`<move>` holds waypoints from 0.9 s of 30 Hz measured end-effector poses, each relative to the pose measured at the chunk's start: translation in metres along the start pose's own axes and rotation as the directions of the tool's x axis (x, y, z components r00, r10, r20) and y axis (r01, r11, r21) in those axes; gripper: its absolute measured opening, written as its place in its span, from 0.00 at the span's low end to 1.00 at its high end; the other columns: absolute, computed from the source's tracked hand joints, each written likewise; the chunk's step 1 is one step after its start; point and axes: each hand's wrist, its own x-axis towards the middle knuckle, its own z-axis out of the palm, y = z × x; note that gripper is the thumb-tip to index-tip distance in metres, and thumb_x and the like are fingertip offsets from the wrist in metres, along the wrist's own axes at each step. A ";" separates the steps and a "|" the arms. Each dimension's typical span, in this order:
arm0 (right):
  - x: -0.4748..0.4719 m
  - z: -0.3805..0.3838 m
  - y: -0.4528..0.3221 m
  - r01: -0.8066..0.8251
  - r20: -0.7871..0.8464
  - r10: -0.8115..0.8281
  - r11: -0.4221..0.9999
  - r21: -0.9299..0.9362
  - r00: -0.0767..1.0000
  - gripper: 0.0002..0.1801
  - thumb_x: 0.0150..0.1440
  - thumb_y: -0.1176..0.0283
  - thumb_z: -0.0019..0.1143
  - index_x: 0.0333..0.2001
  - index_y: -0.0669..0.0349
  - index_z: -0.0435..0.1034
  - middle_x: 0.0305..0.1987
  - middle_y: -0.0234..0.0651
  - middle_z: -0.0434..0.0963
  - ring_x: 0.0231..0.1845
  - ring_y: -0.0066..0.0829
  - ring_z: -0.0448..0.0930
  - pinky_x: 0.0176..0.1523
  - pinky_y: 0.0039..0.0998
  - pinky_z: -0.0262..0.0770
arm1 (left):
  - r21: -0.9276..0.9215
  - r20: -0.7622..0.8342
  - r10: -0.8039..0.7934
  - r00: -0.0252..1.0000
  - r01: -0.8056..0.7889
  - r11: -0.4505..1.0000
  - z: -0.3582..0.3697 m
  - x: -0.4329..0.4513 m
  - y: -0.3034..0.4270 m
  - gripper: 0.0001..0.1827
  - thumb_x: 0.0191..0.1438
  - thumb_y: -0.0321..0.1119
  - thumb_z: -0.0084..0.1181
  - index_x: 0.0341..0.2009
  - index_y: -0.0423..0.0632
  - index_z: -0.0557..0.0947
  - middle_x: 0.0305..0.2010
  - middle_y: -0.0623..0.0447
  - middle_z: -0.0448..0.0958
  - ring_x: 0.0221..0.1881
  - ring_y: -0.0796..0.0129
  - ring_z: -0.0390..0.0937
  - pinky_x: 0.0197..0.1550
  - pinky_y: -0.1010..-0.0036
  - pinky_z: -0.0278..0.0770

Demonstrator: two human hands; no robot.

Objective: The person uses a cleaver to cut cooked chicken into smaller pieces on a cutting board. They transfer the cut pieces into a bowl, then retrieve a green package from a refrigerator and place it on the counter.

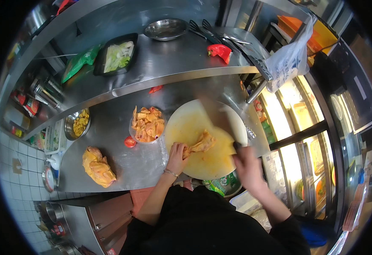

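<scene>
My left hand [177, 157] holds the end of a raw chicken piece [204, 142], which lies on a round, yellow-stained cutting board [186, 118]. My right hand [248, 167] grips the dark handle of a cleaver [217, 116]. The cleaver's broad blade is blurred and stands over the right part of the board, beyond the chicken piece. Left of the board is a clear round container of cut raw chicken pieces [149, 126], with a tomato piece [130, 142] beside it. A larger piece of raw chicken [98, 166] lies on the metal table at the left.
A steel bowl of yellow pieces [81, 125] stands at the table's far left. The raised metal shelf [173, 60] carries a black tray of cut vegetables [119, 57], a steel bowl [165, 29], a red pepper [219, 53] and utensils. A lit glass-fronted cabinet [296, 143] stands at the right.
</scene>
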 end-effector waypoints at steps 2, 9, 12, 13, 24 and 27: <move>-0.010 0.047 0.066 -0.047 0.241 0.149 0.923 -0.383 0.959 0.18 0.60 0.63 0.54 0.39 0.66 0.59 0.23 0.52 0.76 0.25 0.57 0.77 0.29 0.47 0.74 | 0.007 0.034 0.023 0.999 -0.023 1.000 0.003 -0.003 0.000 0.23 0.39 0.21 0.60 0.44 0.44 0.71 0.46 0.42 0.66 0.51 0.43 0.66 0.54 0.58 0.67; 0.009 0.042 0.083 -0.059 0.295 0.167 0.938 -0.341 0.941 0.19 0.61 0.60 0.51 0.37 0.67 0.60 0.21 0.57 0.75 0.26 0.59 0.77 0.31 0.51 0.73 | 0.026 -0.020 0.042 0.999 -0.042 0.999 -0.005 0.001 -0.009 0.23 0.38 0.19 0.58 0.42 0.44 0.71 0.44 0.42 0.67 0.49 0.43 0.66 0.54 0.57 0.66; 0.019 0.023 0.057 -0.041 0.234 0.112 0.956 -0.291 0.966 0.17 0.61 0.62 0.52 0.37 0.66 0.59 0.21 0.57 0.75 0.25 0.60 0.76 0.29 0.51 0.72 | 0.040 -0.026 0.037 0.999 -0.036 0.999 -0.007 -0.002 -0.014 0.23 0.38 0.19 0.59 0.42 0.44 0.72 0.44 0.42 0.67 0.49 0.44 0.66 0.53 0.58 0.67; 0.023 0.015 0.041 -0.041 0.211 0.098 0.965 -0.260 0.973 0.17 0.61 0.62 0.52 0.37 0.66 0.59 0.21 0.57 0.75 0.25 0.59 0.76 0.28 0.50 0.72 | 0.041 -0.033 0.030 0.999 -0.029 0.999 -0.007 -0.004 -0.016 0.23 0.38 0.19 0.59 0.42 0.44 0.72 0.44 0.43 0.67 0.49 0.44 0.66 0.53 0.58 0.67; 0.010 0.052 0.099 -0.052 0.279 0.130 0.961 -0.271 0.951 0.19 0.61 0.60 0.52 0.39 0.68 0.61 0.22 0.57 0.75 0.27 0.58 0.77 0.31 0.50 0.73 | -0.037 -0.032 -0.098 0.995 0.097 0.995 -0.033 0.000 -0.011 0.19 0.39 0.21 0.60 0.39 0.44 0.73 0.39 0.44 0.71 0.45 0.47 0.71 0.49 0.62 0.72; -0.004 0.043 0.098 -0.133 0.241 0.189 0.964 -0.231 0.952 0.19 0.61 0.61 0.52 0.39 0.68 0.61 0.23 0.60 0.75 0.27 0.61 0.76 0.31 0.51 0.72 | -0.144 -0.072 -0.124 0.990 0.113 0.983 -0.042 0.006 0.005 0.18 0.39 0.22 0.61 0.38 0.44 0.74 0.37 0.45 0.72 0.41 0.50 0.73 0.45 0.65 0.74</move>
